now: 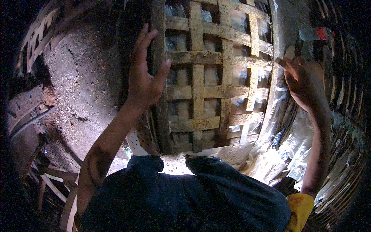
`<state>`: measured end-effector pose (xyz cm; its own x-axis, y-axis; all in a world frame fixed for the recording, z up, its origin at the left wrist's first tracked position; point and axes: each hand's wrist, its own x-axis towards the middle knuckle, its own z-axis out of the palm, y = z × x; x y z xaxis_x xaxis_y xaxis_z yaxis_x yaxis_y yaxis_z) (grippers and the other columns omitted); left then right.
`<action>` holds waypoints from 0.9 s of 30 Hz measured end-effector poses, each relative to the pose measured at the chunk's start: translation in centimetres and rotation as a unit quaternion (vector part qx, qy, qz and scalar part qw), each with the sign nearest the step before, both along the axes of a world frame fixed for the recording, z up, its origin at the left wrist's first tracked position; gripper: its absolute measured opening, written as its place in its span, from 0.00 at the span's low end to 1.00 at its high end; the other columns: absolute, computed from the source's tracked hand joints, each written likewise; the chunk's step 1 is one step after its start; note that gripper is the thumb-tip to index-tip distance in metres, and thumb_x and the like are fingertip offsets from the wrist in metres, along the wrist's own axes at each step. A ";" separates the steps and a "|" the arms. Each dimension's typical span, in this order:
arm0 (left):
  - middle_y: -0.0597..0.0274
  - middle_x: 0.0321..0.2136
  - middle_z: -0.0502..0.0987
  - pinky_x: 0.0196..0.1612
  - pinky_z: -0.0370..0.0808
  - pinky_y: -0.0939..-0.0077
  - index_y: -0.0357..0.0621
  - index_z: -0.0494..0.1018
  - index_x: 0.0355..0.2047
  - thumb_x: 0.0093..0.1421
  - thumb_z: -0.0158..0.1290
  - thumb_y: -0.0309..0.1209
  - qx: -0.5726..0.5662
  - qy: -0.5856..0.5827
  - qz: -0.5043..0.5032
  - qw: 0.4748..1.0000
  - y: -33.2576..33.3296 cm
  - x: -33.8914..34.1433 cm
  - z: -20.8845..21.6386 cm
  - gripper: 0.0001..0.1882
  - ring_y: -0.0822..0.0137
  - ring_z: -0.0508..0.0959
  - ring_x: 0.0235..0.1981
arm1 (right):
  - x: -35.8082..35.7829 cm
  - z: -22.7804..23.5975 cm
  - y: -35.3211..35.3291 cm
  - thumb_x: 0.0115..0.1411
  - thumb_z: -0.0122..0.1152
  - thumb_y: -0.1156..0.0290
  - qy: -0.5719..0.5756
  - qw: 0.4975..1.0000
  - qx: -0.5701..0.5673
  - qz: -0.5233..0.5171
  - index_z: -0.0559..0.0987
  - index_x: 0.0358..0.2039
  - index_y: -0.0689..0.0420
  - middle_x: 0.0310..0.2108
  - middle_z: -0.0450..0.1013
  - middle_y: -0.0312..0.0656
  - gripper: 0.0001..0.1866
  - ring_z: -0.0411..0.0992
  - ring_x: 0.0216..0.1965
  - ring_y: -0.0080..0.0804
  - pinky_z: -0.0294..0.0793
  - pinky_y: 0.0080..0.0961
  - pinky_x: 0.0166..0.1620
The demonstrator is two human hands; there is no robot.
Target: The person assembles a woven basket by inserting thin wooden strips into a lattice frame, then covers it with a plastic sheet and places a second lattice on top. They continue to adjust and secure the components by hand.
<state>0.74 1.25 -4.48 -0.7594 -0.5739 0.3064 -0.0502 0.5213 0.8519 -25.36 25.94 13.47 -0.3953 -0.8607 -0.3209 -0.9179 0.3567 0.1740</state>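
while the left hand [145,85] held nothing, thumb and fingers spread wide at the dark left rail [163,116] as if to steady that edge, the woven slat panel [208,91] stretched lengthwise between both hands, before the person's knees [145,164], and so within reach of each. at the pale right rail [271,81] the right hand [305,79] had its fingers bent narrow, perhaps to brace that side, though shadow hid whether they pinched anything; a red-banded bottle [309,34] showed just beyond.
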 end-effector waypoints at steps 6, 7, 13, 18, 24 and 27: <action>0.45 0.69 0.53 0.71 0.51 0.57 0.45 0.58 0.66 0.59 0.57 0.31 -0.004 0.010 0.001 1.000 0.0 -0.4 0.2 0.35 0.48 0.55 0.70 | -5.2 -4.4 0.3 0.61 0.53 0.78 0.106 0.988 0.005 0.109 0.76 0.51 0.58 0.41 0.73 0.55 0.17 0.75 0.40 0.52 0.74 0.43 0.44; 0.45 0.69 0.53 0.71 0.51 0.57 0.45 0.58 0.66 0.59 0.57 0.31 0.001 0.013 -0.002 1.000 0.0 -0.5 0.3 0.35 0.48 0.55 0.70 | -5.2 -4.7 -0.1 0.61 0.53 0.79 0.070 0.996 -0.011 0.060 0.76 0.51 0.59 0.42 0.72 0.56 0.17 0.75 0.41 0.52 0.74 0.43 0.44; 0.45 0.69 0.54 0.70 0.52 0.56 0.44 0.59 0.65 0.59 0.57 0.32 -0.004 -0.023 0.013 1.000 -0.1 -0.1 -0.1 0.34 0.47 0.57 0.69 | -0.7 -3.3 1.6 0.59 0.55 0.80 0.094 0.989 -0.059 0.094 0.77 0.50 0.60 0.39 0.73 0.58 0.17 0.75 0.42 0.54 0.74 0.44 0.43; 0.44 0.69 0.54 0.70 0.52 0.56 0.45 0.59 0.65 0.59 0.57 0.32 -0.014 0.009 0.010 1.000 0.2 -0.4 0.2 0.34 0.47 0.57 0.69 | 0.3 -1.2 2.4 0.58 0.54 0.81 0.129 0.988 -0.008 0.089 0.77 0.49 0.60 0.40 0.75 0.57 0.17 0.75 0.45 0.54 0.75 0.41 0.47; 0.44 0.69 0.54 0.70 0.52 0.56 0.46 0.59 0.65 0.60 0.57 0.32 0.007 0.017 0.006 1.000 0.0 -0.5 -0.1 0.34 0.47 0.56 0.69 | -3.1 -4.6 -0.3 0.57 0.53 0.82 0.117 0.989 -0.058 0.065 0.77 0.49 0.61 0.40 0.76 0.56 0.18 0.76 0.44 0.50 0.75 0.42 0.47; 0.44 0.69 0.54 0.70 0.52 0.56 0.46 0.59 0.65 0.60 0.57 0.32 -0.003 0.007 0.003 1.000 -0.2 -0.5 -0.2 0.34 0.47 0.56 0.69 | -0.7 -3.6 0.6 0.57 0.53 0.83 0.076 0.993 -0.071 0.046 0.77 0.47 0.60 0.41 0.74 0.54 0.17 0.75 0.41 0.52 0.75 0.45 0.44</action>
